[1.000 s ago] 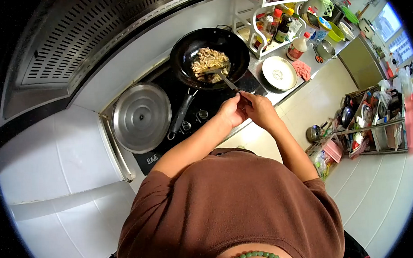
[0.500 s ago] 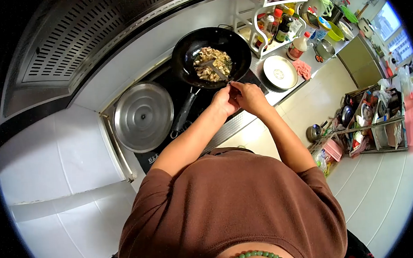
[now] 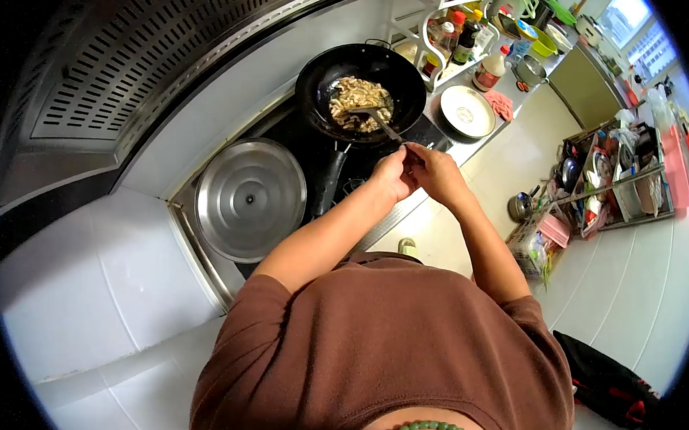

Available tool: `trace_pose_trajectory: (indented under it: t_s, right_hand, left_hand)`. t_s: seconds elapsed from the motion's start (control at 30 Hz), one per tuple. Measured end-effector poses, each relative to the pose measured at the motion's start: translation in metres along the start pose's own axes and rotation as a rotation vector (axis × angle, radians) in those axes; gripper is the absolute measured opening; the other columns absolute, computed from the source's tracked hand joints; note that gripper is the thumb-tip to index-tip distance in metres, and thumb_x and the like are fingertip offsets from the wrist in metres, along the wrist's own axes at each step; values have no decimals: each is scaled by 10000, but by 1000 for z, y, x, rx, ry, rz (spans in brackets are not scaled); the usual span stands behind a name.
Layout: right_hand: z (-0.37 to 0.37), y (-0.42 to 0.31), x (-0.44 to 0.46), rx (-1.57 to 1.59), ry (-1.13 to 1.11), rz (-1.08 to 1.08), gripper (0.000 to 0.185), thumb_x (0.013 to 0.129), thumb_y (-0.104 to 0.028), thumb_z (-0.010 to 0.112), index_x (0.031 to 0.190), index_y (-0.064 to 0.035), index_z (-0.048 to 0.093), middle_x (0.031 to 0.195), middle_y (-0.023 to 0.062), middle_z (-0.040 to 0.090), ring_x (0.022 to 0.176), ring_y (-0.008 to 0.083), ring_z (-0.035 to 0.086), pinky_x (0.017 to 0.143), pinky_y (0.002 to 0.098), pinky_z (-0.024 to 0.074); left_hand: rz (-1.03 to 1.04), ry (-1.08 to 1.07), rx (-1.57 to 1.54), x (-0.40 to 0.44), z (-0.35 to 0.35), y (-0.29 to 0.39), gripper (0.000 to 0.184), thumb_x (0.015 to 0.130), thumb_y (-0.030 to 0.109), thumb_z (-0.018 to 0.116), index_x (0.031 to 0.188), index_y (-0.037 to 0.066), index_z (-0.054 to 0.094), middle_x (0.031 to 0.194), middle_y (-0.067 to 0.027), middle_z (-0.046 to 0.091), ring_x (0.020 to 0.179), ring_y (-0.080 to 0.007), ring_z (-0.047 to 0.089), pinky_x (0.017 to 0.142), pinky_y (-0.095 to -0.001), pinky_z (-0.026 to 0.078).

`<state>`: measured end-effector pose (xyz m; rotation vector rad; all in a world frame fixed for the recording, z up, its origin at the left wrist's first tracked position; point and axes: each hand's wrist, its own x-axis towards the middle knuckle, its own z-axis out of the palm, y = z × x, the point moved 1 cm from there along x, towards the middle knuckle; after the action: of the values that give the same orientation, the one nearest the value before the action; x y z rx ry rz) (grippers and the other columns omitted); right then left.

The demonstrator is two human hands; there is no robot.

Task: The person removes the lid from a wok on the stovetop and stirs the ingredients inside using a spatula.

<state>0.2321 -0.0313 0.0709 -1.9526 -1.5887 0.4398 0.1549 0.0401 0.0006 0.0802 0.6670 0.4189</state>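
Observation:
A black wok sits on the stove with sliced, browned food in it. The metal spatula lies with its blade in the food, its handle slanting over the near rim toward me. My right hand is closed on the handle's end. Pressed against it, my left hand is closed at the same handle; its fingertips are partly hidden. The wok's black handle points toward me, left of my left hand, untouched.
A large round metal lid lies left of the wok. To the right are a white plate, a pink cloth and a sauce bottle. A white rack with bottles stands behind. A loaded shelf is at far right.
The spatula blade has turned and shifted slightly in the food, and more of its handle shows. Both hands have moved a little toward me and right in view. The camera view has shifted too.

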Motion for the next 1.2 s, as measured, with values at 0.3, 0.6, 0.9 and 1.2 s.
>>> trace_pose_trajectory:
  t_s: [0.3, 0.6, 0.9, 1.2]
  right_hand:
    - [-17, 11, 5, 768, 77, 474, 446, 844, -123, 523, 1279, -40, 460, 944, 66, 597, 560, 106, 493, 422, 248, 379]
    - [-26, 67, 62, 1425, -89, 620, 160, 892, -110, 434, 1031, -79, 504, 722, 43, 514, 420, 69, 344, 336, 185, 245]
    - [-32, 83, 117, 1328, -456, 597, 248, 896, -115, 477, 1138, -80, 519, 730, 44, 537, 436, 56, 349, 348, 190, 240]
    - [-77, 49, 72, 491, -338, 155, 422, 823, -110, 559, 1225, 9, 512, 1005, 105, 640, 874, 153, 591, 798, 271, 455]
  left_hand:
    - [22, -100, 240, 13, 37, 0, 282, 945, 360, 440, 931, 109, 568, 841, -28, 599, 737, -178, 575, 652, -341, 489]
    - [-6, -56, 144, 64, 63, 8, 300, 941, 366, 445, 763, 131, 502, 699, -20, 551, 613, -215, 573, 489, -401, 470]
    - [174, -10, 17, 85, 57, 32, 286, 950, 384, 412, 885, 127, 519, 762, -3, 530, 735, -181, 548, 716, -352, 476]
    - [208, -235, -25, 35, 72, -5, 352, 938, 454, 387, 1026, 144, 527, 995, -17, 583, 954, -182, 555, 863, -366, 440]
